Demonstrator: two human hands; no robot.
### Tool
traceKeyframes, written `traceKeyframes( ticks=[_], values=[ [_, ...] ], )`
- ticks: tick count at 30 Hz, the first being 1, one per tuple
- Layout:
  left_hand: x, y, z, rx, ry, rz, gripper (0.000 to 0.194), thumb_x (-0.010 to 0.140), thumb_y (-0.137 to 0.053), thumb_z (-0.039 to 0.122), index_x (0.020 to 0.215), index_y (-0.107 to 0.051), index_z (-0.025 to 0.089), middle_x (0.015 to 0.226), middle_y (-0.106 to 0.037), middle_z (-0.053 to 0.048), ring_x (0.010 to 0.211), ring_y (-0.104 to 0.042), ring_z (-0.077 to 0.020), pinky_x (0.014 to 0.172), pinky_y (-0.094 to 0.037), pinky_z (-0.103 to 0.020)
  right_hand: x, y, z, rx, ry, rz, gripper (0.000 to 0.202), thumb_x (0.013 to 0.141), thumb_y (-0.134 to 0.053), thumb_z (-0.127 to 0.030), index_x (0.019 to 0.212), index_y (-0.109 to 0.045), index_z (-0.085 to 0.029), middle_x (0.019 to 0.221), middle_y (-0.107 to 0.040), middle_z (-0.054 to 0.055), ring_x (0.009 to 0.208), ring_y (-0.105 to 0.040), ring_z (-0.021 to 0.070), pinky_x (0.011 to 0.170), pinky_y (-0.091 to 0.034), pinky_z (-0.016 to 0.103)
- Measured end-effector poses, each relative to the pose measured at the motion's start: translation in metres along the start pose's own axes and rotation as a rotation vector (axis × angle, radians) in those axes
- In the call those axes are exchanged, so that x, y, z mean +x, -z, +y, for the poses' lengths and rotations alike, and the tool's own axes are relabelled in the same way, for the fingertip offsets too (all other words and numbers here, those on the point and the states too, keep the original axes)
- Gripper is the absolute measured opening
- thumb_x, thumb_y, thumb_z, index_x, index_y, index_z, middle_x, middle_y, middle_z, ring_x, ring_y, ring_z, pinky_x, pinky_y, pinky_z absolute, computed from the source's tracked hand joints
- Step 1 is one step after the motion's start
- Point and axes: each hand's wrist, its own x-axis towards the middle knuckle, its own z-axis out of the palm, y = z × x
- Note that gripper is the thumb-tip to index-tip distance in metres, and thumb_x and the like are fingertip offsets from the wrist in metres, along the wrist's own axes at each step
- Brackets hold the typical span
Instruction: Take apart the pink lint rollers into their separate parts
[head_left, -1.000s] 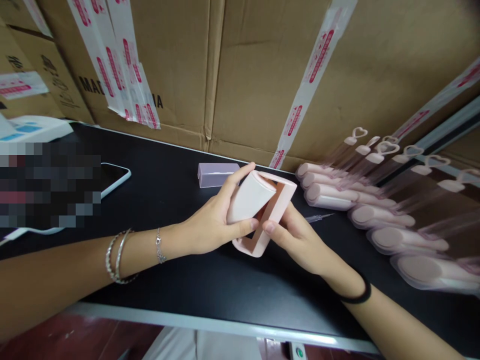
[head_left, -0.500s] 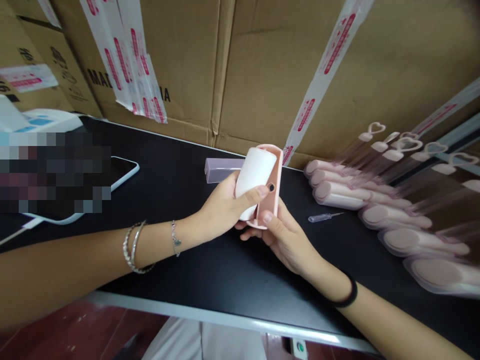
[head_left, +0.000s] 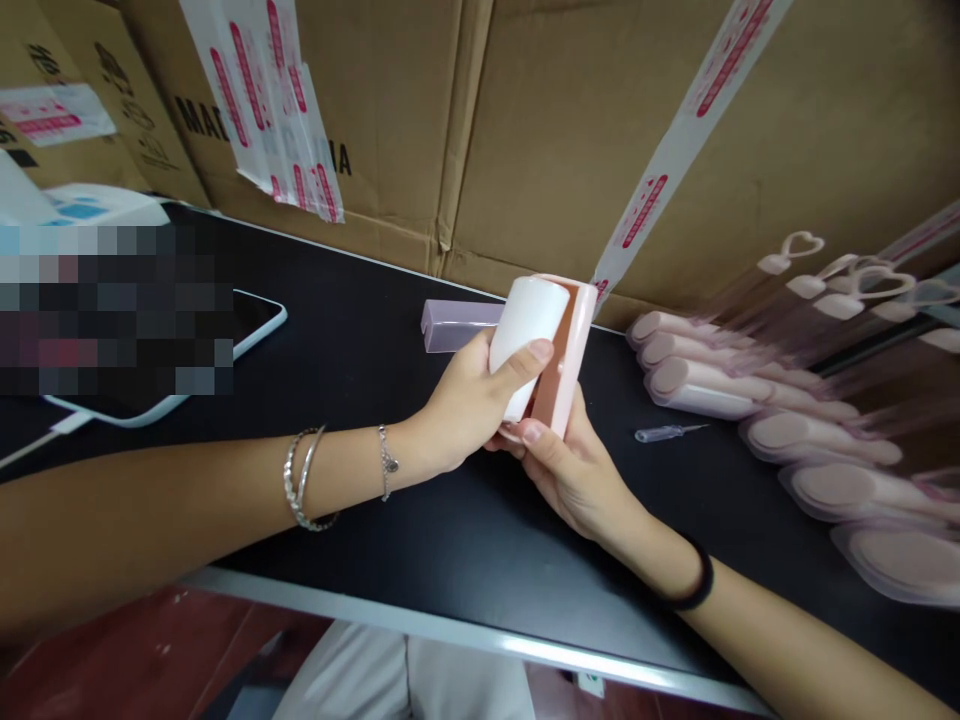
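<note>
Cardboard cartons (head_left: 600,130) striped with printed tape wall off the far side of a black surface (head_left: 420,540), and the work sits just above its middle. One white roll (head_left: 527,335) is pressed into one pink frame (head_left: 568,355); the two are touching, the roll lying along the frame's open side and the frame standing nearly upright. The left hand (head_left: 469,410) has its grip closed around the roll, thumb across its front. The right hand (head_left: 574,470) cups the frame from below and behind, its grip closed on the frame's lower end.

Judging by how they lie, the roll looks largely seated but I cannot tell whether it has clicked home; both hands are on the pair and it has not been set down, so the fitting seems near its end rather than finished.

Just behind the hands lies one lilac box (head_left: 457,325), flat on the surface. To the right, near the right hand, lies one small clear screwdriver (head_left: 667,432). Beyond it runs a row of pink handled rollers (head_left: 750,410), about eight as far as the blur allows, with heart-shaped handle ends pointing at the cartons. Well apart on the left lies one phone (head_left: 247,335) with a cable, partly blurred out, and one white and blue packet (head_left: 97,205) behind it.
</note>
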Motion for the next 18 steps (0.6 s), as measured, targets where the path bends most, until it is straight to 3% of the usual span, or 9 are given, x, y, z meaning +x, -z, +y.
traceKeyframes(
  ticks=[4, 9, 15, 18],
  values=[
    [-0.0002, 0.0009, -0.0014, 0.005, -0.041, -0.012, 0.03, 0.083, -0.06, 0.043, 0.095, -0.05, 0.017, 0.059, -0.05, 0.005, 0.038, -0.045, -0.0043, 0.034, -0.038, -0.014, -0.0026, 0.0026, 0.0005, -0.075, 0.034, -0.032, 0.02, 0.086, -0.058, -0.029, 0.096, -0.041, -0.027, 0.1, -0.055, -0.002, 0.085, -0.057, 0.0105, 0.081, -0.05, 0.033],
    [-0.0009, 0.0021, -0.0028, 0.037, -0.037, -0.042, 0.036, 0.08, -0.059, 0.05, 0.095, -0.049, 0.019, 0.062, -0.051, 0.004, 0.038, -0.045, -0.0062, 0.03, -0.034, -0.016, -0.0042, 0.003, 0.0026, -0.155, 0.062, -0.04, 0.019, 0.087, -0.056, -0.028, 0.096, -0.039, -0.028, 0.1, -0.053, -0.002, 0.083, -0.056, 0.0106, 0.077, -0.05, 0.032],
    [-0.0005, 0.0033, -0.0032, 0.027, -0.113, -0.046, 0.034, 0.08, -0.062, 0.045, 0.095, -0.052, 0.017, 0.07, -0.056, 0.001, 0.054, -0.051, -0.0072, 0.05, -0.045, -0.017, -0.0035, 0.0049, 0.0014, -0.33, 0.083, -0.017, 0.026, 0.087, -0.056, -0.033, 0.102, -0.035, -0.028, 0.103, -0.048, 0.0, 0.084, -0.055, 0.0108, 0.076, -0.05, 0.031],
    [-0.0017, 0.0035, -0.0006, 0.018, -0.182, -0.064, 0.031, 0.08, -0.063, 0.043, 0.094, -0.054, 0.016, 0.078, -0.058, 0.0, 0.061, -0.053, -0.0077, 0.055, -0.047, -0.017, -0.0046, 0.0043, -0.0027, -0.483, 0.106, 0.065, 0.035, 0.083, -0.06, -0.039, 0.105, -0.035, -0.028, 0.103, -0.042, 0.001, 0.093, -0.053, 0.0131, 0.081, -0.05, 0.032]
  ],
)
